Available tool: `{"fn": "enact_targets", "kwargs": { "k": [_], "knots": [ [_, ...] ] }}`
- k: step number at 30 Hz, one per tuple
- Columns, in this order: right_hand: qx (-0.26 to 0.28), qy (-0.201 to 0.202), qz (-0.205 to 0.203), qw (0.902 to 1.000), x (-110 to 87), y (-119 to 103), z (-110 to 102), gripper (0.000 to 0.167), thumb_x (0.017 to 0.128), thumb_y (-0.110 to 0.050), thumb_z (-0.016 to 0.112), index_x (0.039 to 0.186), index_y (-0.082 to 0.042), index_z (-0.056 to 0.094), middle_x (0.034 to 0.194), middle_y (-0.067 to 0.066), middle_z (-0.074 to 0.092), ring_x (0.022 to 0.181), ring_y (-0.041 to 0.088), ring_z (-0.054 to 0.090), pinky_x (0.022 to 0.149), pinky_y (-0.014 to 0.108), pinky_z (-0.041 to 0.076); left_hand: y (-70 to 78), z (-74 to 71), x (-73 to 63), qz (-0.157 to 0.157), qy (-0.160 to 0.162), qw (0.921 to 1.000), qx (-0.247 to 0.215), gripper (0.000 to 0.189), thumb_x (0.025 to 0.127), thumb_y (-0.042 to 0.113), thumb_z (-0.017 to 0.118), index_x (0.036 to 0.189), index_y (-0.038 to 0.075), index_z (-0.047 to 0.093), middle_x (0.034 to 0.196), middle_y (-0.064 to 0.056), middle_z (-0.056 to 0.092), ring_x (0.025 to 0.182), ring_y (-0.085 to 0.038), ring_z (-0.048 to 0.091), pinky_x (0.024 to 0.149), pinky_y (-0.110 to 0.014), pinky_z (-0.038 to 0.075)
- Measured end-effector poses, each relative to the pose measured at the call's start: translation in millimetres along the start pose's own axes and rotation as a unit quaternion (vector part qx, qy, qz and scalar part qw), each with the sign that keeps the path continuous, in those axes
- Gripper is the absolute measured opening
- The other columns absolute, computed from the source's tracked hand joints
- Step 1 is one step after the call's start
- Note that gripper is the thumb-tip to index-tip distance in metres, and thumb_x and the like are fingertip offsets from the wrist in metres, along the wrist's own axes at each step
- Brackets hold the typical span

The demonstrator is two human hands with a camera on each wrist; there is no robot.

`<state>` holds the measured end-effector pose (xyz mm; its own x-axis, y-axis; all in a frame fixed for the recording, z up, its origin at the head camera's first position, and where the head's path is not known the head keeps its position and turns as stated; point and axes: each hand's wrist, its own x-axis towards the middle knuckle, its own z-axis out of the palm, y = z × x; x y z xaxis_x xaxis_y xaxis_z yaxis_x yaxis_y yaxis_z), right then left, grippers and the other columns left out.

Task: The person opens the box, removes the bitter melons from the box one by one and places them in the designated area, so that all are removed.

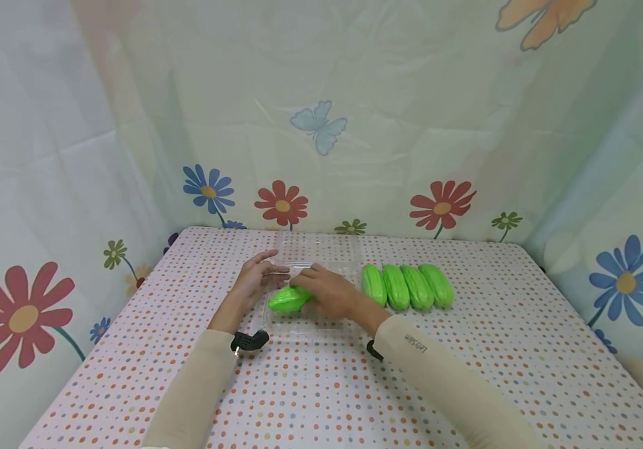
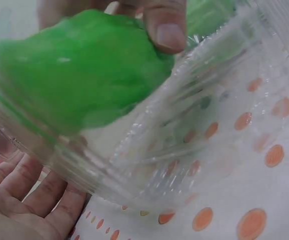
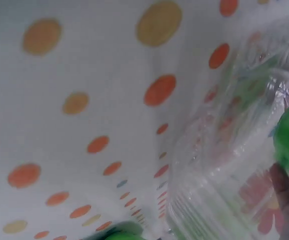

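Observation:
In my right hand (image 1: 329,292) is a green, ridged gourd (image 1: 286,300), gripped from above and held tilted over a clear plastic box (image 1: 299,325). The left wrist view shows that gourd (image 2: 94,70) close up, with the right thumb pressed on its end. My left hand (image 1: 250,282) lies along the box's left side, its fingers extended; in the left wrist view these fingers (image 2: 52,197) are against or just beside the clear wall, contact uncertain. Behind the held gourd, another green patch (image 2: 209,20) shows through the plastic, partly hidden.
To the right of the box, several similar green gourds (image 1: 408,288) lie side by side. The box's clear lid (image 1: 318,245) stands folded back behind it. A dotted cloth (image 1: 299,399) covers the table, and a flowered curtain (image 1: 355,168) rises at its back edge.

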<state>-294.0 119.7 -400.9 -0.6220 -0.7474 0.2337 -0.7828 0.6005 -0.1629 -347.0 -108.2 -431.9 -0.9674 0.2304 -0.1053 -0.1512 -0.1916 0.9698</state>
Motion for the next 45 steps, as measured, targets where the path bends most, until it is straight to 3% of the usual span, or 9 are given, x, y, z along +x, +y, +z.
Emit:
{"fn": "enact_targets", "kwargs": {
  "k": [9,14,19,28,37,45],
  "knots": [
    [0.012,0.03,0.004,0.9995,-3.5,5,-5,0.057,0.088,-0.032,0.079,0.137,-0.015,0.056,0.128,0.002,0.062,0.113,0.02,0.055,0.094,0.04,0.052,1.3,0.5,1.8,-0.008,-0.003,1.0,0.001,0.052,0.104,0.007,0.041,0.156,0.01,0.037,0.108,-0.012,0.075,0.103,-0.027,0.073,0.1,-0.038,0.053],
    [0.06,0.054,0.043,0.9958,-4.2,7,-6,0.053,0.091,-0.032,0.076,0.136,-0.011,0.057,0.123,0.006,0.061,0.11,0.022,0.056,0.093,0.041,0.051,1.6,0.9,2.1,-0.019,0.019,0.9996,0.013,0.051,0.103,0.007,0.042,0.154,0.012,0.042,0.113,-0.013,0.072,0.092,-0.02,0.073,0.09,-0.036,0.057],
    [0.121,0.103,0.099,0.9823,-3.7,11,-8,0.048,0.093,-0.032,0.074,0.133,-0.01,0.058,0.117,0.006,0.061,0.103,0.02,0.054,0.088,0.039,0.05,2.1,1.9,3.1,-0.031,0.039,0.9987,0.006,0.054,0.098,0.006,0.048,0.152,0.013,0.047,0.101,-0.008,0.068,0.08,-0.016,0.072,0.088,-0.039,0.058],
    [0.16,0.142,0.16,0.9637,-8.3,18,-10,0.047,0.094,-0.029,0.074,0.134,-0.01,0.058,0.122,0.007,0.06,0.1,0.02,0.056,0.084,0.039,0.05,0.8,0.3,1.2,-0.023,0.018,0.9996,0.003,0.051,0.103,0.008,0.042,0.154,0.012,0.041,0.107,-0.012,0.076,0.106,-0.032,0.072,0.093,-0.043,0.057],
    [0.199,0.161,0.242,0.9359,-10.1,24,-15,0.058,0.095,-0.033,0.072,0.144,-0.01,0.052,0.123,0.009,0.056,0.102,0.023,0.055,0.086,0.04,0.05,0.8,-0.4,1.0,-0.018,0.011,0.9998,0.0,0.054,0.102,0.008,0.043,0.155,0.012,0.039,0.115,-0.016,0.074,0.113,-0.035,0.069,0.098,-0.045,0.054],
    [0.215,0.193,0.249,0.9241,-18.6,29,-19,0.05,0.094,-0.029,0.073,0.136,-0.008,0.056,0.12,0.01,0.055,0.1,0.024,0.053,0.083,0.039,0.05,1.3,1.3,0.2,-0.015,0.006,0.9998,-0.013,0.053,0.103,0.006,0.041,0.155,0.01,0.038,0.112,-0.016,0.074,0.116,-0.039,0.067,0.103,-0.05,0.05]
  ]
}}
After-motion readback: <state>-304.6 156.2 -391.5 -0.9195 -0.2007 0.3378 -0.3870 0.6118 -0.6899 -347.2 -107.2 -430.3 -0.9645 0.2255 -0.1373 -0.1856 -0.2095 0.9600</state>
